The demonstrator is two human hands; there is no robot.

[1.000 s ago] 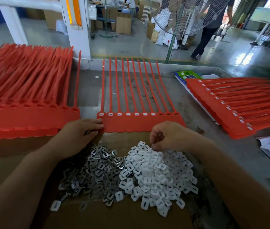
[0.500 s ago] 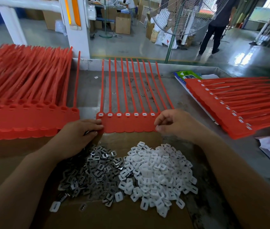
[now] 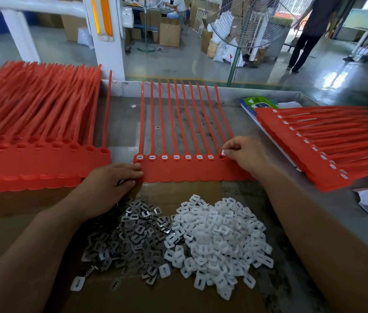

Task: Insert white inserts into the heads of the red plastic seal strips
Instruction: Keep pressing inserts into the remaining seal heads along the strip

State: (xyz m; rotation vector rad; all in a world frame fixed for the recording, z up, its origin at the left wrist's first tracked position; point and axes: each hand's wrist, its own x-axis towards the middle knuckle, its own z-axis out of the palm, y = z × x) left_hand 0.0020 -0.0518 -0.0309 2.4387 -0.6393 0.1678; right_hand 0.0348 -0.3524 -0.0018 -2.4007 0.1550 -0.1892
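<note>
1. The left hand (image 3: 113, 184) is bare, seen from its back, with smooth rounded knuckles and slim fingers
2. The left forearm (image 3: 43, 240) is bare as well, uncovered all the way from the wrist to the lower left edge of the view, where it looks broad under the wide lens
3. The right hand (image 3: 244, 154) is bare too, its back and knuckles showing, with a slight hollow at the wrist
4. The right forearm (image 3: 313, 222) is bare from the wrist to the lower right edge, and it widens likewise toward the camera
5. The nails on both hands are too small to judge
</note>
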